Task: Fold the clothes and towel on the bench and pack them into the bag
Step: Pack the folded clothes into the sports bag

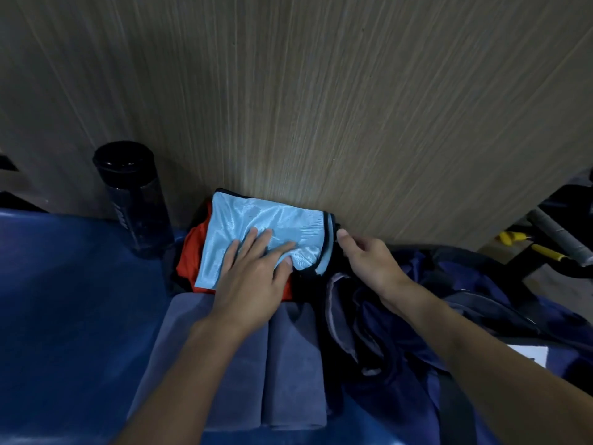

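That shiny blue shirt point(266, 220) under your flat, straight-fingered left hand point(253, 277) looks limp and slippery, so take its dark hem point(326, 234) beside your right hand point(365, 261), whose grip I cannot tell

I see everything dim and bluish; a faint sheen sits on the light-blue cloth point(276, 220), edges bow and darken.

The folded garment point(256, 226) is shiny light blue with dark trim, over an orange-red garment point(192, 252). The towel point(288, 364) is grey-blue, the tabletop point(73, 300) deep blue.
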